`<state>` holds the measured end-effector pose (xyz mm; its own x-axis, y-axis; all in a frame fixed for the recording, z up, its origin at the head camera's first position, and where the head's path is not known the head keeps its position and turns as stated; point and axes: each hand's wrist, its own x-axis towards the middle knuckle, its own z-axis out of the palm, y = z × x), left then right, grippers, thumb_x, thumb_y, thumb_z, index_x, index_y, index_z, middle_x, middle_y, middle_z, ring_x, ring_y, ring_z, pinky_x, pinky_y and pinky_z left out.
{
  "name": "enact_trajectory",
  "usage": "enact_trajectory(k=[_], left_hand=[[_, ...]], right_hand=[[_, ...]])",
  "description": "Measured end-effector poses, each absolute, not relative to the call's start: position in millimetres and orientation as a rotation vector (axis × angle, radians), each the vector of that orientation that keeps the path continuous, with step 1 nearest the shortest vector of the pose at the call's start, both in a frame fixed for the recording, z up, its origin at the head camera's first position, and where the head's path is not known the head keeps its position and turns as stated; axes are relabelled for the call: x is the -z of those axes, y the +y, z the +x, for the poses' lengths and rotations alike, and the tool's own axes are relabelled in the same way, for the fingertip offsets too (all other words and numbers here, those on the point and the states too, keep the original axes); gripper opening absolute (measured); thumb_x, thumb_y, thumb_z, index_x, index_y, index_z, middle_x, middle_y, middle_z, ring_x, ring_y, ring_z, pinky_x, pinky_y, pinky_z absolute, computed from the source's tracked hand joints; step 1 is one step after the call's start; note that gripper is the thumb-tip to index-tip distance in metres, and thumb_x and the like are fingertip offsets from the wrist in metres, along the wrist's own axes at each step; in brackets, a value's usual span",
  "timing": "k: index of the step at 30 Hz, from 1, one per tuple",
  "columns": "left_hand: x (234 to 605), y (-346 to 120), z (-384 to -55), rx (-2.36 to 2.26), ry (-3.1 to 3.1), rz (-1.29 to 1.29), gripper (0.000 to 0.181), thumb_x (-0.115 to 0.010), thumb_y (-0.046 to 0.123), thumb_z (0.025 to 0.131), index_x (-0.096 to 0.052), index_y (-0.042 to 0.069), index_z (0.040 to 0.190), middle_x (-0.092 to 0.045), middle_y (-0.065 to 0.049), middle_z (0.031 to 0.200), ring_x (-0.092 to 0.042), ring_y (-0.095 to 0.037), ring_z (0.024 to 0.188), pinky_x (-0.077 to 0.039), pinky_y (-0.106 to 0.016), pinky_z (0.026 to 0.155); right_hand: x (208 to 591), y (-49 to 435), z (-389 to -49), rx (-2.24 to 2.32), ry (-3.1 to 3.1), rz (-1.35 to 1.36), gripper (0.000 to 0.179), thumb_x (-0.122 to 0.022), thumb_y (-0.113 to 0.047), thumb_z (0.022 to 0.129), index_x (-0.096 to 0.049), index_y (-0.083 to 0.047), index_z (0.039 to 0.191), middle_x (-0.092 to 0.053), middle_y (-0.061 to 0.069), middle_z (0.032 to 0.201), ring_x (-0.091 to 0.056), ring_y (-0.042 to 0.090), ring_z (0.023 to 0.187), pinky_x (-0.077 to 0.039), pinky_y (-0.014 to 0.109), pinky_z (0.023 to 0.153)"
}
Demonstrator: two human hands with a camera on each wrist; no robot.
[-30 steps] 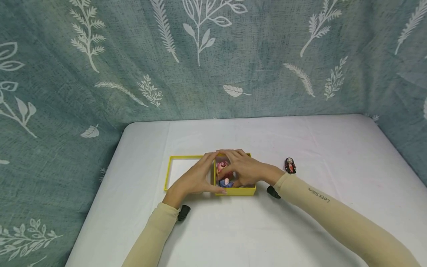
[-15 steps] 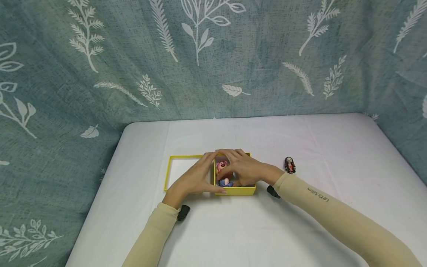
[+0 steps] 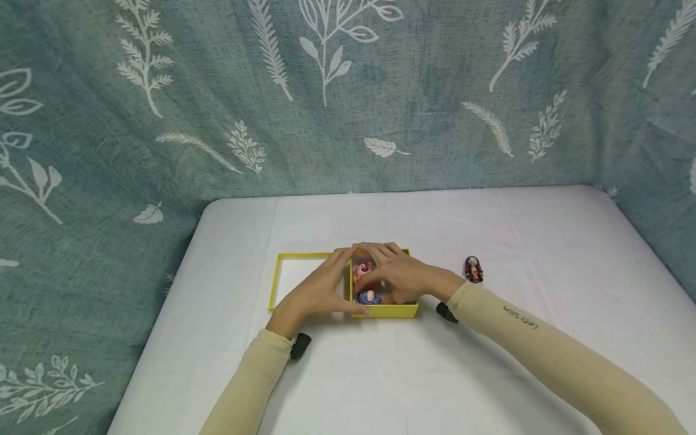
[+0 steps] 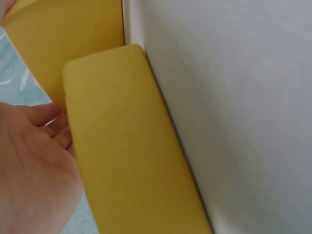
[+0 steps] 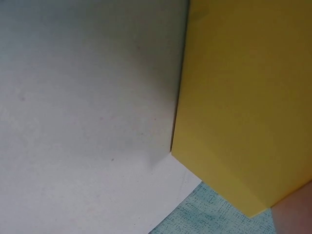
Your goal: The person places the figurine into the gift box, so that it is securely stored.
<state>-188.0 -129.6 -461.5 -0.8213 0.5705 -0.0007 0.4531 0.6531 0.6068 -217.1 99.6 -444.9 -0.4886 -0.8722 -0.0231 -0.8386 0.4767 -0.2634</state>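
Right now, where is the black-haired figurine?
In the head view, the black-haired figurine is on the white table, right of the yellow box, just beyond the right sleeve near its cuff.

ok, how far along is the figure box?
Done: lid off, beside the yellow box; pink figure and blue figure inside.
In hand: left hand grips the box; right hand reaches in by the pink figure, grip unclear.
Left, probably: dark-haired figure on the table, then lid back on.
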Motion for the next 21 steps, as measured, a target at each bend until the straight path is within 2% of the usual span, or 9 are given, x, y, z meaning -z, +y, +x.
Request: enact_trajectory(k=[12, 21], left_hand=[[462.5, -129.4, -190.0, -0.892, 2.678, 0.841, 0.127, -0.079, 0.069, 0.064, -0.010, 0.019, 0.159, -0.026, 0.002, 0.157, -0.034, -0.022, 0.143, -0.038, -0.045, 0.112], [461.5, -128.4, -190.9, -0.910, 2.670, 0.849, 0.126, -0.080, 0.067, 0.065, -0.009, 0.021, 0.159, -0.027, 0.005, 0.156, -0.034, -0.021, 0.142, -0.039, -0.045, 0.112]], right_hand=[[444.5, 100.3, -218.3, 0.379, 2.530, -1.472, 0.044, -0.085, -0.029, 0.076, -0.070, -0.038, 0.116, -0.020, 0.014, 0.159, -0.014, 0.035, 0.148, -0.019, 0.060, 0.115], [443.8, 102.4, -217.6, 0.421, 2.557, -1.525, 0.041, -0.084, -0.031, 0.077, -0.072, -0.034, 0.116, -0.023, 0.018, 0.158, -0.017, 0.038, 0.148, -0.022, 0.063, 0.113]])
